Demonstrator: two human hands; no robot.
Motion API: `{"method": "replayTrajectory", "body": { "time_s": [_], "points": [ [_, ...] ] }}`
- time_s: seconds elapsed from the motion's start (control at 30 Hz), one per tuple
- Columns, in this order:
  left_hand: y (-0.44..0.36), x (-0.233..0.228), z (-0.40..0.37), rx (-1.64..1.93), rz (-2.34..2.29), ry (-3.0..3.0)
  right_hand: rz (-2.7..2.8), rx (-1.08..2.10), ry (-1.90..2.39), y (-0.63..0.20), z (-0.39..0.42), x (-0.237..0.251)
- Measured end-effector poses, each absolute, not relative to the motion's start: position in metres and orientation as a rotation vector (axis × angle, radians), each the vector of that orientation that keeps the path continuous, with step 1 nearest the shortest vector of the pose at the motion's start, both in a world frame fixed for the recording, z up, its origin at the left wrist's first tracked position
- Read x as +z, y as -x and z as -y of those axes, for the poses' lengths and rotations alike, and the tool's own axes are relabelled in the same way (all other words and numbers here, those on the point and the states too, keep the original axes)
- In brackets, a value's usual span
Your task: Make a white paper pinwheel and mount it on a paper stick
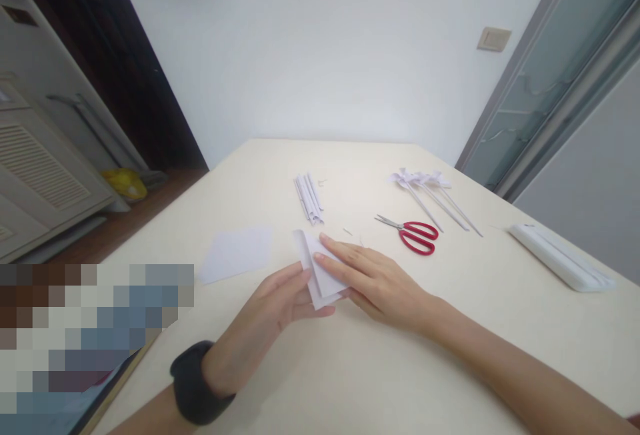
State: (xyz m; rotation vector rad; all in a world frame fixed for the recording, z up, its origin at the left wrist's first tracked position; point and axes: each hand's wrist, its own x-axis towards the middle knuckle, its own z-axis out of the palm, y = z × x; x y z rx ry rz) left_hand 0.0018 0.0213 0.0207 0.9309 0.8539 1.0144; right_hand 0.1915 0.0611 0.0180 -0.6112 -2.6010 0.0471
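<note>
A folded sheet of white paper (pixel 327 283) is held between my two hands, just above the near middle of the table. My left hand (pixel 287 295), with a black band on its wrist, grips the sheet's left and lower side, thumb on top and fingers underneath. My right hand (pixel 373 275) presses the folded flap with its fingertips from the right. A red-handled pair of scissors (pixel 413 231) lies beyond my right hand, blades pointing left. A flat white paper sheet (pixel 237 253) rests left of my left hand.
A bundle of rolled paper sticks (pixel 309 198) lies beyond my hands, with small paper scraps (pixel 323 182) beside it. Several paper pinwheels (pixel 425 188) on sticks lie at the back right. A long white package (pixel 560 258) sits by the right edge of the white table (pixel 280 381).
</note>
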Motion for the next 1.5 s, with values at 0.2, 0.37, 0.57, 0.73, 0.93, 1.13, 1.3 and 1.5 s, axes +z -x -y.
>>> {"method": "replayTrajectory", "body": {
  "time_s": [0.2,0.37,0.57,0.73,0.93,1.13,1.3,1.5],
  "points": [
    [-0.003,0.028,-0.022,0.969,-0.79,-0.926,2.725,-0.045,0.601,-0.192,-0.062,0.018],
    [-0.002,0.025,-0.023,0.931,-0.851,-1.047,2.742,0.029,0.532,-0.19,-0.058,0.021],
    [0.0,0.016,-0.024,0.833,-0.868,-1.197,2.395,0.624,0.812,-0.192,-0.053,0.022],
    [-0.001,0.008,-0.023,0.728,-0.87,-1.239,2.316,0.917,1.008,-0.191,-0.054,0.019],
    [0.0,0.006,-0.023,0.579,-0.956,-1.195,2.36,1.111,0.986,-0.192,-0.058,0.018],
    [0.0,0.006,-0.023,0.518,-0.914,-1.173,2.333,1.167,1.071,-0.197,-0.061,0.019],
    [-0.001,0.007,-0.024,0.461,-0.909,-1.161,2.3,1.192,1.103,-0.195,-0.061,0.019],
    [-0.001,0.01,-0.024,0.454,-0.904,-1.158,2.289,1.174,1.111,-0.195,-0.061,0.019]
  ]
}}
